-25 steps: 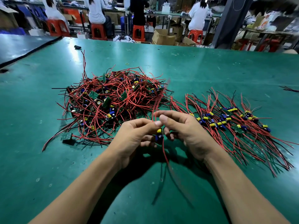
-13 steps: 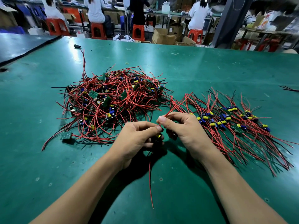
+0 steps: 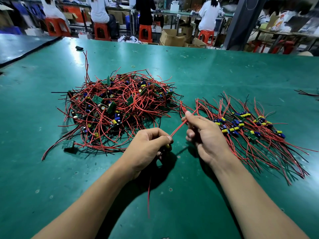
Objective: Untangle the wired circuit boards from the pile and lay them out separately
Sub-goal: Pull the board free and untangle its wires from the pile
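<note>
A tangled pile [image 3: 119,109] of small green circuit boards with red and black wires lies on the green table [image 3: 207,69], left of centre. To its right, several boards [image 3: 241,125] lie spread out with their wires fanned toward me. My left hand [image 3: 148,149] grips one circuit board [image 3: 167,147], mostly hidden under the fingers. Red wires [image 3: 177,128] run taut from it up to my right hand [image 3: 205,135], which pinches them between thumb and forefinger. Another red wire [image 3: 148,200] hangs from the board toward me.
One loose board [image 3: 68,144] lies at the pile's near-left edge. A small black object [image 3: 79,47] sits far left on the table, stray wires [image 3: 309,94] at the far right edge. People on red stools and cardboard boxes stand beyond the table.
My right hand has slid up and to the right along the red wires, drawing them straight. My left hand stayed low with the board. The hanging wire shifted a little left.
</note>
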`<state>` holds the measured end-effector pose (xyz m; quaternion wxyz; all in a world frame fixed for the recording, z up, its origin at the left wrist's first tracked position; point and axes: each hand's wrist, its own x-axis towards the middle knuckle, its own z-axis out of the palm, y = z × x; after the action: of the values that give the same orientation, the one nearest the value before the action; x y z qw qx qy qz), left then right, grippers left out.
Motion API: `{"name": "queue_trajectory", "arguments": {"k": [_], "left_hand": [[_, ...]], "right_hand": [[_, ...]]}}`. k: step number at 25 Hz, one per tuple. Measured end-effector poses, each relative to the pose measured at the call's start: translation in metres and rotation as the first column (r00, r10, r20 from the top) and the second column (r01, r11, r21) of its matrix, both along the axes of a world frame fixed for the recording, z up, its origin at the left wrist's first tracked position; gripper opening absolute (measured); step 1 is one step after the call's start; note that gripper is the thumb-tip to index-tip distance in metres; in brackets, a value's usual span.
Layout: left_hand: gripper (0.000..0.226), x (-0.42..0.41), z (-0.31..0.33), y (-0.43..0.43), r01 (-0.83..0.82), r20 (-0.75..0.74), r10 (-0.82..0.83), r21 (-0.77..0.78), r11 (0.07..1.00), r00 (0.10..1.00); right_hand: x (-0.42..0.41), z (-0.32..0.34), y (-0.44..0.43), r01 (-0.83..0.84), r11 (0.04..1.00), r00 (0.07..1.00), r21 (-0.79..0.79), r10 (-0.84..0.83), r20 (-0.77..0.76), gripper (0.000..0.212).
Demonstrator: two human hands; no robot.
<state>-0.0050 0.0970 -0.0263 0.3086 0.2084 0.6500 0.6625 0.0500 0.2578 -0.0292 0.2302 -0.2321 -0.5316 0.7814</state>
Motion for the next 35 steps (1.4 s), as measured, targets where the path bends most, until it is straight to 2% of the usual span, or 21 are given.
{"name": "queue_trajectory", "arguments": {"k": [5, 8, 10, 12, 13, 15, 17, 19, 22, 26, 30, 35], "left_hand": [[0.015, -0.001, -0.003, -0.002, 0.023, -0.098, -0.027, -0.049, 0.999, 0.995], [0.014, 0.0, -0.004, -0.002, 0.033, -0.113, -0.037, -0.041, 0.999, 0.993], [0.014, 0.0, -0.004, -0.003, 0.035, -0.114, -0.038, -0.035, 0.999, 0.993], [0.014, -0.001, -0.005, -0.003, 0.021, -0.122, -0.026, -0.042, 0.999, 0.992], [0.013, -0.001, -0.006, -0.003, 0.006, -0.124, -0.012, -0.046, 0.999, 0.992], [0.012, -0.002, -0.008, -0.003, -0.034, -0.109, 0.03, -0.04, 0.999, 0.994], [0.013, -0.003, -0.008, -0.001, -0.072, -0.078, 0.071, -0.019, 0.997, 0.994], [0.017, -0.002, -0.009, 0.0, -0.094, -0.047, 0.094, 0.008, 0.996, 0.994], [0.019, -0.002, -0.009, -0.001, -0.1, -0.014, 0.101, 0.049, 0.994, 0.995], [0.017, -0.002, -0.008, -0.001, -0.07, 0.005, 0.07, 0.038, 0.997, 0.998], [0.014, -0.002, -0.005, -0.003, 0.023, -0.055, -0.022, 0.002, 1.0, 0.998], [0.014, 0.0, -0.003, -0.004, 0.06, -0.118, -0.062, -0.02, 0.998, 0.991]], "right_hand": [[0.003, 0.01, 0.014, 0.097, 0.974, 0.994, -0.204, -0.103, -0.02, 0.023], [0.005, 0.016, 0.016, 0.051, 0.939, 0.998, -0.34, -0.064, -0.027, 0.034], [0.007, 0.018, 0.016, -0.011, 0.896, 0.997, -0.444, -0.023, -0.071, 0.032], [0.007, 0.017, 0.017, -0.033, 0.877, 0.996, -0.479, -0.011, -0.09, 0.032], [0.007, 0.016, 0.016, -0.022, 0.898, 0.996, -0.439, -0.016, -0.082, 0.03], [0.005, 0.013, 0.012, 0.009, 0.965, 0.998, -0.263, -0.025, -0.058, 0.023], [0.004, 0.009, 0.006, -0.026, 0.998, 0.999, -0.057, 0.024, -0.032, 0.038], [0.004, 0.001, -0.002, -0.149, 0.982, 0.989, 0.118, 0.146, 0.037, 0.04], [0.006, -0.006, -0.015, -0.345, 0.897, 0.938, 0.276, 0.316, 0.146, 0.02], [0.005, -0.004, -0.013, -0.304, 0.921, 0.95, 0.243, 0.275, 0.145, 0.023], [0.004, -0.003, -0.009, -0.198, 0.967, 0.978, 0.163, 0.184, 0.094, 0.023], [0.001, 0.0, -0.003, -0.06, 0.998, 0.997, -0.033, 0.062, 0.047, 0.024]]}}
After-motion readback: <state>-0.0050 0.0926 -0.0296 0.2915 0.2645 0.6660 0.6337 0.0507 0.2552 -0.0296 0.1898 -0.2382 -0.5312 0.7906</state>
